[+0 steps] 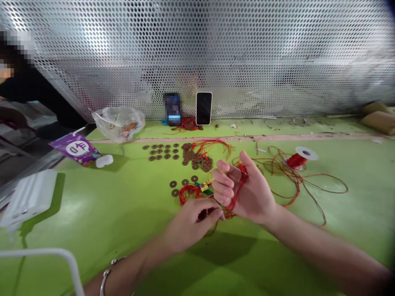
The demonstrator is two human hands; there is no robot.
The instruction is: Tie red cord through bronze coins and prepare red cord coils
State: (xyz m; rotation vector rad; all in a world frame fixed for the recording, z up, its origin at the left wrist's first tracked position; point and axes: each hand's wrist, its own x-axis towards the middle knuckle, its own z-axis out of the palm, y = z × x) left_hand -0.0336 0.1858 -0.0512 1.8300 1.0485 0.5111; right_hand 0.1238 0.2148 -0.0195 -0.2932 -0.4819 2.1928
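Note:
Red cord [240,191] runs across the palm of my right hand [256,197], which is turned up with its fingers curled over and the thumb raised. Just below it, my left hand [197,220] pinches the lower end of the cord between thumb and fingers; the exact grip is partly hidden. Beyond my left hand lies a coil of red cord [186,193] beside a tool with yellow and green parts [204,187]. Several round coins with holes [185,182] rest near the coil. Farther back, more coins are tied with red cord [197,157].
A spool of red cord [298,159] with loose loops lies right. Coins in rows [159,151], a purple packet [75,149], a white case [104,161] and a white box [32,193] are left. Two phones [204,108] lean against the perforated metal panel [247,53]. A person is at far left.

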